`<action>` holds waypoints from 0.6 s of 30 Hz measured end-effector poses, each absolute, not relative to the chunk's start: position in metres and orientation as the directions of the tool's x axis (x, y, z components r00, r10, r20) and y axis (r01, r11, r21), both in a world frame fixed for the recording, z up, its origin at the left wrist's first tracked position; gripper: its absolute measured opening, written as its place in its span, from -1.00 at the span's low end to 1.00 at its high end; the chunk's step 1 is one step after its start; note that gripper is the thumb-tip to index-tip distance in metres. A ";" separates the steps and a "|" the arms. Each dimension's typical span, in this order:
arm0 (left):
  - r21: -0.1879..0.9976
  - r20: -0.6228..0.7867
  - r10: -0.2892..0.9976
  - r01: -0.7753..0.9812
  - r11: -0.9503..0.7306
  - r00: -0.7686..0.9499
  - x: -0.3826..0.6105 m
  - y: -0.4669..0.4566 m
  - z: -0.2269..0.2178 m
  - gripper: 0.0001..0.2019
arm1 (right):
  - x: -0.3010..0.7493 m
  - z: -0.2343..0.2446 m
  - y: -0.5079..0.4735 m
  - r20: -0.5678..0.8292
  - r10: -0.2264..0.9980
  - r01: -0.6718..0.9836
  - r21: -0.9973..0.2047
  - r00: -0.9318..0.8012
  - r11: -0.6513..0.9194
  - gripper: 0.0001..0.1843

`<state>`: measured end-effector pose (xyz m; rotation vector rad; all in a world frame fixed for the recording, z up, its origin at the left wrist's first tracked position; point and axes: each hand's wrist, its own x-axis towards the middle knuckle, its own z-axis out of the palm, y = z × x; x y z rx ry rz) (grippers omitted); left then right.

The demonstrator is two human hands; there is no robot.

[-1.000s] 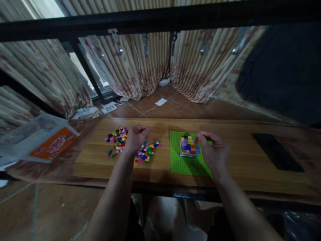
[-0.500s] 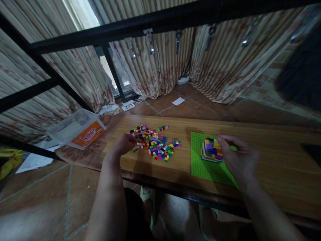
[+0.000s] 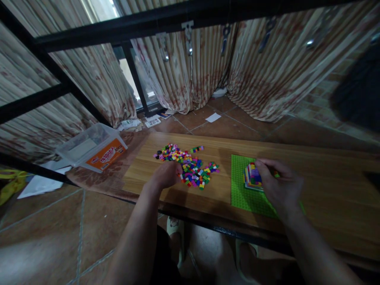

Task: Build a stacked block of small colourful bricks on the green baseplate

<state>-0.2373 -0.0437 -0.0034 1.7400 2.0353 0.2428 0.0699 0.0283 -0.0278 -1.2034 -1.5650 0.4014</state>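
A loose pile of small multicoloured toy building bricks (image 3: 194, 170) lies on the wooden tabletop. My left hand (image 3: 168, 174) is at the pile's near left side, fingers curled together with their tips down among the bricks; anything between them is hidden. To the right, a layered block of built-up bricks (image 3: 252, 177) stands on a green studded baseplate (image 3: 242, 200). My right hand (image 3: 280, 186) covers the right part of that block, thumb and fingers closed together by its top. What those fingers grip is out of sight, and I cannot tell whether they touch the block.
A short joined row of bricks (image 3: 197, 149) lies behind the pile. At the table's left end stands a clear plastic tub (image 3: 92, 146) with an orange label. A dark metal bar (image 3: 166, 29) with hanging clips crosses above, before patterned curtains (image 3: 196, 71).
My left hand has moved right and nearer along the pile's edge. My right hand now hides more of the brick block. The whole view has shifted slightly.
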 end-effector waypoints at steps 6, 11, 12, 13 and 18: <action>0.322 -0.227 0.967 0.928 0.189 -0.118 -0.229 -0.045 -0.001 -0.84 | 0.072 -0.028 0.029 0.525 0.847 0.481 -0.764 0.078 0.429 -0.84; 0.374 -0.190 0.979 0.916 0.146 -0.078 -0.225 -0.040 -0.005 -0.89 | 0.070 -0.025 0.027 0.527 0.847 0.480 -0.761 0.067 0.436 -0.83; 0.375 -0.184 0.981 0.918 0.133 -0.067 -0.224 -0.039 -0.006 -0.90 | 0.069 -0.024 0.026 0.525 0.849 0.481 -0.761 0.062 0.435 -0.83; 0.374 -0.175 0.983 0.920 0.118 -0.055 -0.224 -0.038 -0.008 -0.91 | 0.069 -0.024 0.026 0.521 0.851 0.480 -0.763 0.060 0.433 -0.83; 0.424 -0.129 0.992 0.905 0.040 0.016 -0.227 -0.036 -0.008 -0.96 | 0.069 -0.022 0.024 0.511 0.858 0.474 -0.770 0.058 0.426 -0.84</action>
